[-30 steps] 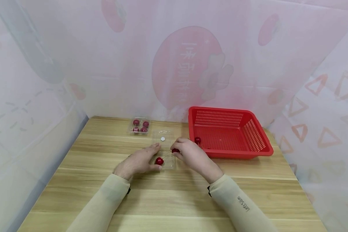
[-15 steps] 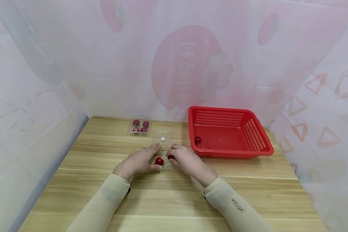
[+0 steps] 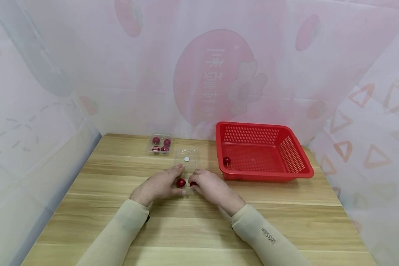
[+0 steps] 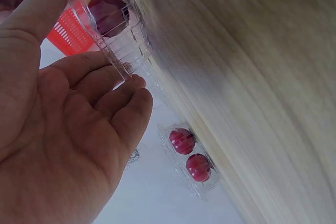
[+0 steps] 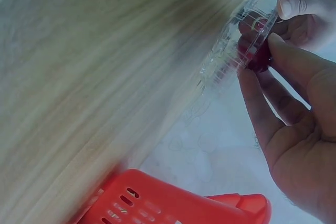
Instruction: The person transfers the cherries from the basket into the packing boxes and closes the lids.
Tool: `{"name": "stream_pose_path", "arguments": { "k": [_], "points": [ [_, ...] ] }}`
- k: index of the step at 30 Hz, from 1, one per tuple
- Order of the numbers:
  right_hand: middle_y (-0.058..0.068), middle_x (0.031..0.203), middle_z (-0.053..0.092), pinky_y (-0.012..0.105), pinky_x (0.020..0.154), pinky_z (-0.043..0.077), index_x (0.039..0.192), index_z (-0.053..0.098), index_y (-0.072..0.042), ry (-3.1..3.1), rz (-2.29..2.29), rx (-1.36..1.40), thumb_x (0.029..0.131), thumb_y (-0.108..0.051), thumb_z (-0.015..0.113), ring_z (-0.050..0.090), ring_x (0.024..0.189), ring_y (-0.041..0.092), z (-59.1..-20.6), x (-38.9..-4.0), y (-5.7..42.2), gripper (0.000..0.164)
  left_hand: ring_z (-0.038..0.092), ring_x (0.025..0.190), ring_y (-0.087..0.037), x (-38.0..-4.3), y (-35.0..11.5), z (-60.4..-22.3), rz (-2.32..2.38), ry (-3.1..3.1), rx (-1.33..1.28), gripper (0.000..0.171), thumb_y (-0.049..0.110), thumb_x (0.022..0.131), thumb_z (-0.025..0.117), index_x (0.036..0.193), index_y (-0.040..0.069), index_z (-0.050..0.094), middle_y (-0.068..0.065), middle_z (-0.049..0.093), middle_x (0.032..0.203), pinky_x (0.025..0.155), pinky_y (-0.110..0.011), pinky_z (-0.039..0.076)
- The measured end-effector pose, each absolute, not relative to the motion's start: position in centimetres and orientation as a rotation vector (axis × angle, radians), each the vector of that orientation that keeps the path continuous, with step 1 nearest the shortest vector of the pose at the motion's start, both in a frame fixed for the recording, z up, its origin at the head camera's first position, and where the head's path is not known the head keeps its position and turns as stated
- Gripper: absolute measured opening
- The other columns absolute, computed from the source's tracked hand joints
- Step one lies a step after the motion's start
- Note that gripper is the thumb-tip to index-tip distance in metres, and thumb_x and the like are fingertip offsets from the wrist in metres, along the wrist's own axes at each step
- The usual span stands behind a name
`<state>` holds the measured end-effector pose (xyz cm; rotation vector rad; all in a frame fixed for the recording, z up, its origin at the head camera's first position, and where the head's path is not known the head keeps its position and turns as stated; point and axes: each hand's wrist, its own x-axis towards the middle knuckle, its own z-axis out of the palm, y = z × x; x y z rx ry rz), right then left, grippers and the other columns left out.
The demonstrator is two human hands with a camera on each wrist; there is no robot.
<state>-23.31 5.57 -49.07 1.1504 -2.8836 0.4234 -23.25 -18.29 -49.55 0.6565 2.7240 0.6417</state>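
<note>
A hinged clear plastic box (image 3: 187, 167) lies unfolded on the table. One red cherry (image 3: 181, 182) with a stem sits in its near half. My left hand (image 3: 157, 185) holds that half at its left side, thumb at the front and fingers toward the back. My right hand (image 3: 212, 187) pinches another dark red cherry (image 5: 261, 59) between thumb and fingers at the box's right side; the fingers partly hide this cherry. In the left wrist view, the left fingertips (image 4: 137, 81) touch the box's edge.
A red slotted basket (image 3: 264, 176) stands at the right, with a cherry (image 3: 227, 160) in its left corner. Behind the hands at the left, another clear box (image 3: 160, 144) holds several cherries. A white sticker (image 3: 186, 159) lies on the open box's far half.
My right hand has moved left and nearer with its cherry, down to the box's near half. The cherry in the box has shifted slightly left. The left hand stays in place.
</note>
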Motion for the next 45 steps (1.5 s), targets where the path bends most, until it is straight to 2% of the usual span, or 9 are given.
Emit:
{"name": "stream_pose_path", "arguments": {
  "k": [14, 18, 28, 31, 38, 45],
  "points": [
    [0.003, 0.121, 0.088, 0.042, 0.107, 0.071, 0.119, 0.089, -0.013, -2.837, 0.408, 1.173, 0.111, -0.016, 0.084, 0.082, 0.117, 0.024, -46.8, -23.0, 5.9, 0.011, 0.037, 0.179, -0.045, -23.2, -18.4, -49.5, 0.667, 2.714, 0.666, 0.098, 0.038, 0.108, 0.088, 0.181, -0.004, 0.037, -0.023, 0.034, 0.192, 0.148, -0.063, 0.034],
    [0.006, 0.124, 0.088, 0.045, 0.110, 0.070, 0.123, 0.088, -0.009, -2.839, 0.451, 1.147, 0.111, -0.015, 0.083, 0.081, 0.121, 0.028, -45.6, -23.1, 6.5, 0.014, 0.037, 0.179, -0.045, -23.2, -18.4, -49.6, 0.666, 2.715, 0.666, 0.098, 0.038, 0.108, 0.088, 0.181, -0.004, 0.037, -0.024, 0.034, 0.192, 0.148, -0.062, 0.034],
    [0.011, 0.136, 0.085, 0.049, 0.118, 0.068, 0.133, 0.084, -0.007, -2.864, 0.449, 0.997, 0.110, -0.022, 0.086, 0.080, 0.132, 0.033, -43.2, -23.9, 8.8, 0.027, 0.038, 0.178, -0.044, -23.3, -18.4, -49.7, 0.654, 2.725, 0.678, 0.098, 0.040, 0.108, 0.088, 0.180, -0.005, 0.039, -0.023, 0.035, 0.191, 0.147, -0.061, 0.035],
    [0.012, 0.134, 0.085, 0.050, 0.117, 0.068, 0.132, 0.084, -0.006, -2.855, 0.434, 0.962, 0.109, -0.021, 0.087, 0.081, 0.130, 0.034, -42.6, -24.2, 9.7, 0.027, 0.038, 0.179, -0.044, -23.3, -18.4, -49.7, 0.655, 2.724, 0.669, 0.099, 0.042, 0.107, 0.088, 0.180, -0.004, 0.038, -0.022, 0.034, 0.192, 0.148, -0.061, 0.034],
    [0.013, 0.129, 0.085, 0.048, 0.106, 0.071, 0.133, 0.084, -0.005, -2.849, 0.441, 0.898, 0.108, -0.019, 0.089, 0.080, 0.114, 0.029, -41.8, -25.1, 11.6, 0.030, 0.036, 0.180, -0.043, -23.3, -18.4, -49.7, 0.662, 2.717, 0.663, 0.100, 0.041, 0.107, 0.088, 0.181, -0.003, 0.037, -0.022, 0.033, 0.193, 0.149, -0.061, 0.032],
    [0.010, 0.131, 0.085, 0.049, 0.110, 0.071, 0.133, 0.084, -0.009, -2.912, 0.507, 0.763, 0.109, -0.019, 0.086, 0.081, 0.122, 0.030, -41.7, -26.3, 13.7, 0.026, 0.036, 0.180, -0.043, -23.3, -18.3, -49.7, 0.657, 2.721, 0.666, 0.100, 0.042, 0.107, 0.088, 0.181, -0.003, 0.037, -0.022, 0.034, 0.192, 0.149, -0.060, 0.032]
  ]
}}
